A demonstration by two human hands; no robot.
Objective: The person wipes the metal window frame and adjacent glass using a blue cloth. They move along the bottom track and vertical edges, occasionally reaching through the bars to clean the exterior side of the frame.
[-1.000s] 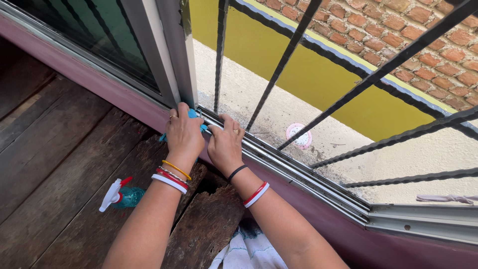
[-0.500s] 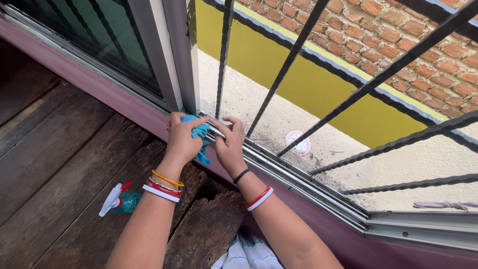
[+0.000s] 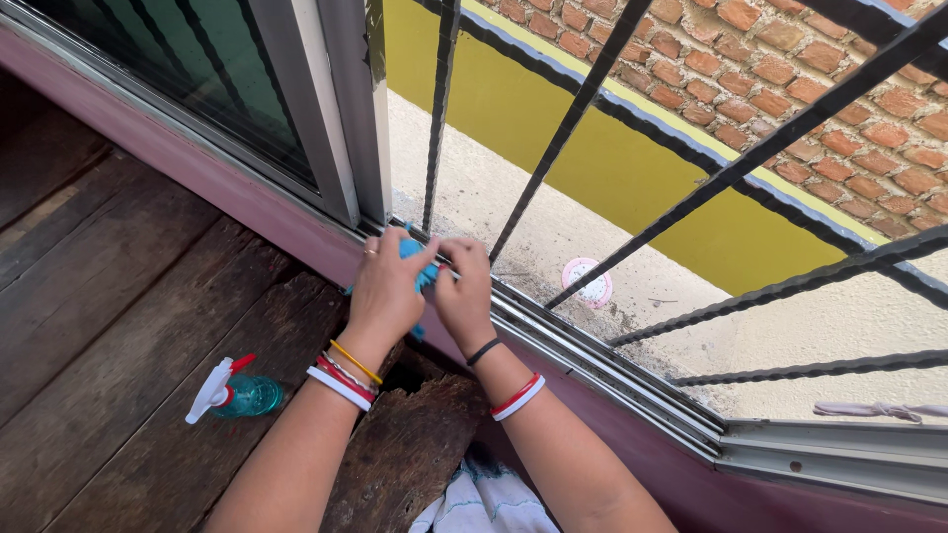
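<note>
A: Quick one. Your left hand (image 3: 387, 286) is closed around the blue cloth (image 3: 419, 259), bunched, pressed onto the metal window track (image 3: 592, 357). Your right hand (image 3: 464, 286) sits touching it on the right, fingertips curled onto the same cloth; I'd call that a pinch on the cloth.

B: So where's the cloth exactly?

A: Between your two hands, on the track, just right of the sliding window frame (image 3: 346, 118). A bit hangs below your left palm.

B: What goes wrong from here?

A: I'd guess three things. The track rails look thin-edged, so dragging bare fingertips along them outside the cloth could nick you. The black window bars (image 3: 553, 148) stand just beyond your knuckles, so a hard push away from the grip could knock them. And the cloth is loosely bunched; it could snag in the groove or slip out past the bars onto the ledge by the pink round object (image 3: 587, 280).

B: Anything behind the grip?

A: Spray bottle (image 3: 229, 393) lies on the wooden floor (image 3: 118, 326), well back and left of your left wrist. The boards under your forearms look rotted and broken, so leaning weight there looks risky.
</note>
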